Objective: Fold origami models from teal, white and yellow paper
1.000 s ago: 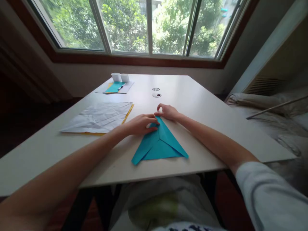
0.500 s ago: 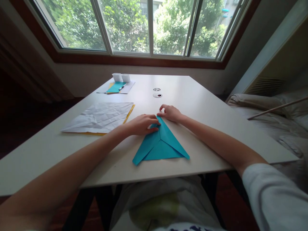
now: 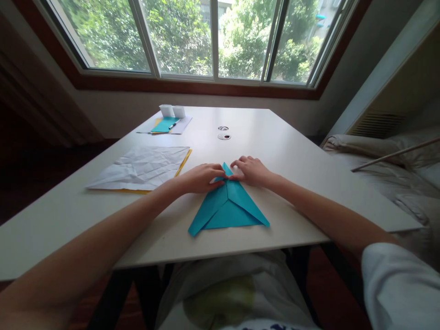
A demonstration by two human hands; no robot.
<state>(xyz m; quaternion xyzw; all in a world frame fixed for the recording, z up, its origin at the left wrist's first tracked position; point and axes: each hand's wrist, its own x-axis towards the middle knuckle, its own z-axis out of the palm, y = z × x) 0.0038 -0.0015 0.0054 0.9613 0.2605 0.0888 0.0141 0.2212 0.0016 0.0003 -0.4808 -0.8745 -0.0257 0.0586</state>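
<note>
steadying the teal paper [image 3: 235,214] with unclenched left hand [image 3: 200,178] and right hand [image 3: 253,171], we should keep its centre crease [image 3: 227,189] aligned.

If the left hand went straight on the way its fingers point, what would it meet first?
Beyond the folded blue paper under its fingertips, the left hand would probably meet the right hand's fingertips first; any gap there is hard to judge.

Daylight through the wide far window [image 3: 214,41], where I see green trees [image 3: 175,36], gleams on the white table [image 3: 264,137]. A dim curtain [image 3: 34,101] hangs at left, a pale sofa [image 3: 360,144] sits at right, and the near floor [image 3: 321,279] shows dark red.
</note>
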